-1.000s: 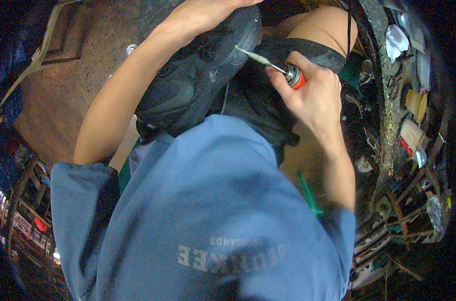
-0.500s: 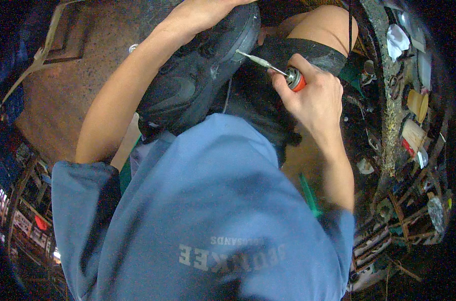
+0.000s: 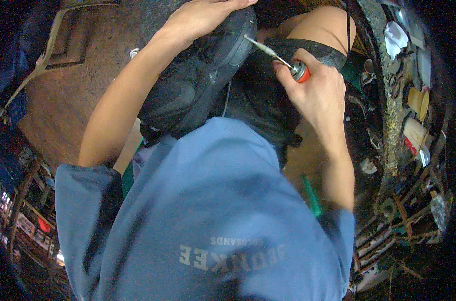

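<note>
My right hand (image 3: 319, 83) is closed around an awl-like tool (image 3: 268, 51) with a silver-and-orange grip. Its thin shaft has a pale, thicker stretch and points up and left. The tip lies over or against the scuffed grey edge of a black item (image 3: 233, 52) that looks like a shoe; whether it touches is unclear. My left hand (image 3: 200, 21) rests at the far end of this black item, one finger stretched toward the right. Its other fingers are hidden or cut off by the upper edge. A thin pale thread (image 3: 227, 95) hangs below the grey edge.
A worn brown board (image 3: 82, 85) lies to the left. My bare right knee (image 3: 320, 25) sits beyond the tool. On the right, a rough ledge (image 3: 391, 125) runs beside scattered scraps and a white crumpled piece (image 3: 396, 39). A green strip (image 3: 312, 195) is near my right elbow.
The tool's tip has moved up and slightly right along the grey edge. My right hand has shifted a little right and up. My left hand stays nearly in place.
</note>
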Tool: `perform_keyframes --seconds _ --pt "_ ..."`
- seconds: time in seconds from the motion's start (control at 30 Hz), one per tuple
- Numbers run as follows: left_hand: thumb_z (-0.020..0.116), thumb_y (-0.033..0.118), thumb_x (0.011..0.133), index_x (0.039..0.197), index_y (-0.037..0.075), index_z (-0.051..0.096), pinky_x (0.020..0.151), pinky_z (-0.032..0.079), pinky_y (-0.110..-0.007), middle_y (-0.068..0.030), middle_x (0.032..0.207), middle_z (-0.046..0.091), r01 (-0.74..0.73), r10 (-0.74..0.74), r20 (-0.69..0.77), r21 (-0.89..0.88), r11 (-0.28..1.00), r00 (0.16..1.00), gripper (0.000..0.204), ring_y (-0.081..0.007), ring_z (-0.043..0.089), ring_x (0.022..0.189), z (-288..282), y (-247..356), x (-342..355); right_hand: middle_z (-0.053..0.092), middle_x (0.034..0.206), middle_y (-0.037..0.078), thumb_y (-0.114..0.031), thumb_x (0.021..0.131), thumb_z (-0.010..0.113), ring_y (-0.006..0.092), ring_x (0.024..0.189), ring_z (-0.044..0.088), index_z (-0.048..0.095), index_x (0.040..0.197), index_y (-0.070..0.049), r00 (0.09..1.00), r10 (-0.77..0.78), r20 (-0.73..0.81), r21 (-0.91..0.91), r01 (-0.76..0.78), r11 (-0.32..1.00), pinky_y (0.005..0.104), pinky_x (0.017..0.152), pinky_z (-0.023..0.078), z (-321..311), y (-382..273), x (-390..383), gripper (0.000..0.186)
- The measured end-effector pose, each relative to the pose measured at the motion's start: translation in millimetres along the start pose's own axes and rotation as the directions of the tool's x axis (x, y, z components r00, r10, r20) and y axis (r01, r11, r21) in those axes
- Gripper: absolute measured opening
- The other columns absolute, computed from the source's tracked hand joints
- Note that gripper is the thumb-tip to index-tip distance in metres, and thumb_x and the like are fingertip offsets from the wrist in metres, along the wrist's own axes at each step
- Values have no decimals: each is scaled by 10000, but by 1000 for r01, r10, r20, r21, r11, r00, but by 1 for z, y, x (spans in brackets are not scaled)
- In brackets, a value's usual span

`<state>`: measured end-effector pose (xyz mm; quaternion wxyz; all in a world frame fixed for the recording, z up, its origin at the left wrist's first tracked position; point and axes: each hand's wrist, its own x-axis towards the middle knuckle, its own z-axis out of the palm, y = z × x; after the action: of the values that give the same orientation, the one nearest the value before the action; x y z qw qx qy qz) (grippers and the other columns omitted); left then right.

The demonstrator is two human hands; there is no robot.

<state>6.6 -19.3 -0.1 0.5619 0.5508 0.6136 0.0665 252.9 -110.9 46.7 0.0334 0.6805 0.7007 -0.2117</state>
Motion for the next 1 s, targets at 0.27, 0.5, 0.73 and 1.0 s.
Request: perform_keyframes --seconds 0.27,0.5,0.73,1.0 --pt "535 813 1013 1423 -100 668 1188 445 -443 -320 1436 684 -13 14 -32 35 999 999 1010 -414 633 1391 6 -2 11 753 829 283 -532 943 733 530 862 746 765 972 -106 999 46 13 98 -47 994 624 790 603 -4 1 12 428" --pt "593 692 1052 1304 -38 753 1113 515 -448 -276 1318 752 4 0 -91 37 999 996 789 -392 704 1281 10 0 8 771 873 281 -543 936 744 528 905 750 791 990 -87 993 115 39 130 -120 984 611 829 604 -7 -1 18 462" --pt "557 894 938 1456 -41 692 1233 414 -432 -322 1469 671 -65 65 -10 -59 996 998 1077 -408 607 1444 14 -12 17 750 837 265 -540 931 762 505 890 744 786 984 -90 987 153 39 189 -158 969 570 830 591 -9 -2 20 454" --pt "499 866 996 1481 -35 674 1263 373 -424 -287 1500 666 -120 122 -4 -191 974 993 1039 -373 567 1489 19 -22 14 723 784 226 -529 935 809 471 822 729 776 963 -87 991 133 10 239 -131 962 519 765 564 -4 -4 8 444"
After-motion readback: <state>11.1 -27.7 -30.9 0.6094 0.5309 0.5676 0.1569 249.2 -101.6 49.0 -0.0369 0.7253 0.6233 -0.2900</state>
